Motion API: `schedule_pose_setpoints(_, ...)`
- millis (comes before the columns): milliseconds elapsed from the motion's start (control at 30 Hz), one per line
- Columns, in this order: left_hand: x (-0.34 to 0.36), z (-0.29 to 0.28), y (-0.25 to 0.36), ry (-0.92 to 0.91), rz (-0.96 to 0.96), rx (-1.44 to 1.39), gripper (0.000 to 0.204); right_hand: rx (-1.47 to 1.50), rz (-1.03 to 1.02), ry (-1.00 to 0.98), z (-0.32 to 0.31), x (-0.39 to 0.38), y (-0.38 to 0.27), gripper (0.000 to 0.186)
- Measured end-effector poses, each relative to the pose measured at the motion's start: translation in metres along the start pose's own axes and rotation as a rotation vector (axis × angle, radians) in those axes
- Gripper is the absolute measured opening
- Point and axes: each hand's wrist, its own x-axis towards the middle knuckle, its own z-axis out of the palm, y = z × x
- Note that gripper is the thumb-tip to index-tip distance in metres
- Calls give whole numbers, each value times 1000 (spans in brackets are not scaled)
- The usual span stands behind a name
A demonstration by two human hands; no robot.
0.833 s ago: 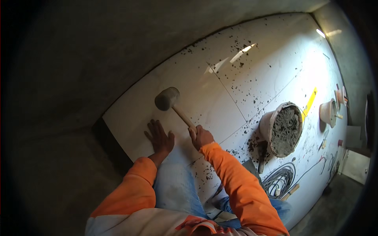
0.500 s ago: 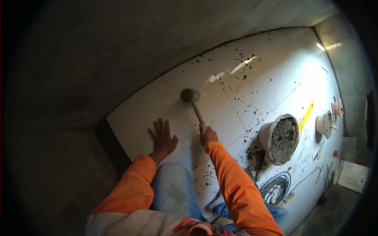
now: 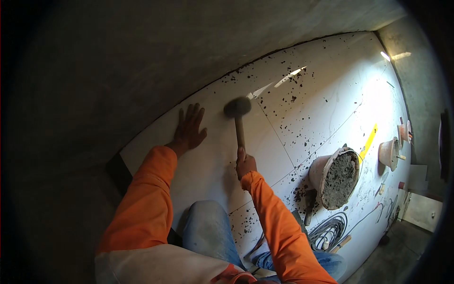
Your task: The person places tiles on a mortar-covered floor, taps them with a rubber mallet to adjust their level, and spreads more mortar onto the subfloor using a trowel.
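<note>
My right hand [image 3: 246, 164] is wrapped round the wooden handle of a rubber mallet [image 3: 238, 108]. The mallet's dark head is slightly blurred, over the pale floor tile [image 3: 208, 165]; whether it touches the tile I cannot tell. With its fingers spread, my left hand [image 3: 189, 128] lies flat on the same tile, left of the mallet head and close to the wall side. Thin dark joints run between this tile and its neighbours.
A bucket of grey mortar [image 3: 339, 180] stands at my right, beside a yellow level [image 3: 368, 143]. Coiled cable [image 3: 328, 229] lies near my knee. Farther right is a smaller bucket [image 3: 388, 154]. Dark crumbs are scattered over the tiles. A concrete wall [image 3: 142, 61] rises along the far-left side.
My left hand has slid forward across the tile toward the wall. The mallet head has moved slightly right and forward, with my right hand still round its handle.
</note>
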Motion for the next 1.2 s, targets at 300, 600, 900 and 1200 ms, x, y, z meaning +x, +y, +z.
schedule_pose_setpoints(300, 10, 1, -34, 34, 33, -9, 71, 47, -133, 47, -3, -26, -68, 59)
schedule_pose_setpoints(600, 21, -4, -23, 51, 58, -65, 70, 65, -59, -27, -5, -19, -57, 55)
schedule_pose_setpoints(900, 13, 1, -20, 56, -162, -41, 71, -70, -196, -85, -25, -6, -67, 52)
schedule_pose_setpoints(1200, 13, 11, -20, 100, -195, -52, 72, 180, -167, -30, -3, -15, -46, 51)
